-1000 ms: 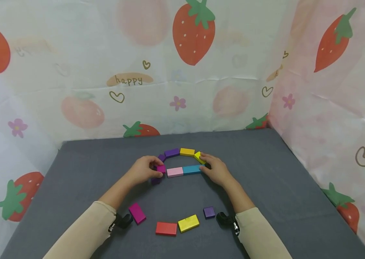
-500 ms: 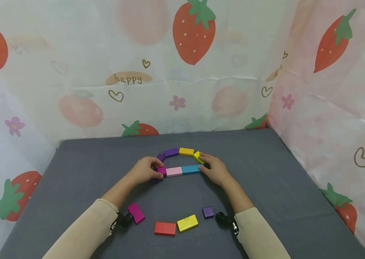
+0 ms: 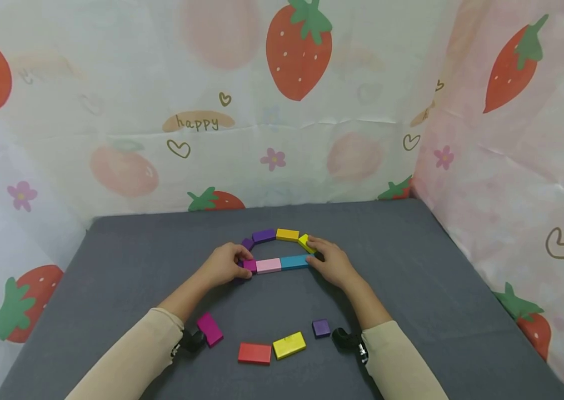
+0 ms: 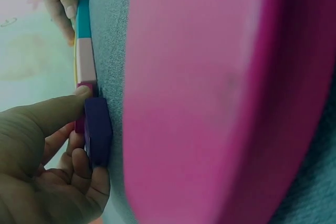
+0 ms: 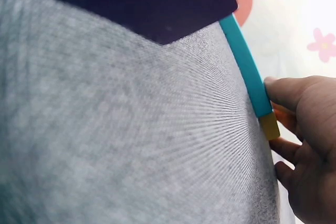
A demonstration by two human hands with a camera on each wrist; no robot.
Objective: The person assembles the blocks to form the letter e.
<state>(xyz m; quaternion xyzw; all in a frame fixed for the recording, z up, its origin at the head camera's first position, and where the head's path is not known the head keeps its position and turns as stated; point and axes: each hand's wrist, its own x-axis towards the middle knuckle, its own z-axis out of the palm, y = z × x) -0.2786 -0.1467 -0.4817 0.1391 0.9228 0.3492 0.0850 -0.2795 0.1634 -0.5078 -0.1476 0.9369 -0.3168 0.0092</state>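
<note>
In the head view my left hand pinches a magenta block between thumb and fingers, at the left end of a straight row. Its side meets a pink block, followed by a blue block. A purple block stands by the left fingers in the left wrist view. My right hand rests at the row's right end, thumb touching the blue block and fingertips by a bright yellow block. Behind the row curve a purple block and an orange-yellow block.
On the grey cloth nearer me lie a magenta block, a red block, a yellow block and a small purple block. A strawberry-print curtain stands behind the table.
The left hand has moved the magenta block slightly right and down, closing its gap with the pink block. The right hand has stayed in place.
</note>
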